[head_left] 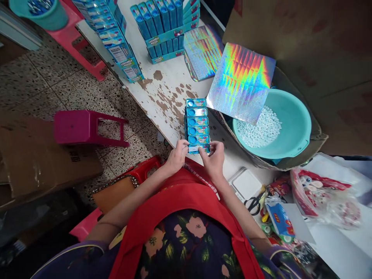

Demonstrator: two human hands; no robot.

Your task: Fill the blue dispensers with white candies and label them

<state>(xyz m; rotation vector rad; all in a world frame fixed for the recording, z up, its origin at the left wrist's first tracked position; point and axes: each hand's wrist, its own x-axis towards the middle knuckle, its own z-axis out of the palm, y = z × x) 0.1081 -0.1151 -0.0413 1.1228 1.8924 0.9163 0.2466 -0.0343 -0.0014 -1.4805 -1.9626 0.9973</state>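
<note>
A row of small blue candy tins [198,121], lettered "Caramelo Macizo", stands at the table's front edge before me. Its nearest tin [193,148] has a whitish patch on top, perhaps a label. My left hand [176,157] pinches this tin at its left end, fingers bent and closed. At the other end my right hand [214,159] grips it, the thumb pressing on its top. The undersides of the tins and some fingertips are hidden.
Stacked displays of blue boxes [164,35] stand at the back. Shiny holographic sheets [241,81] partly cover a turquoise basin [299,116] of white candies [258,130], set in a cardboard box. Scissors [255,203] lie at right. A magenta stool [75,127] is at left.
</note>
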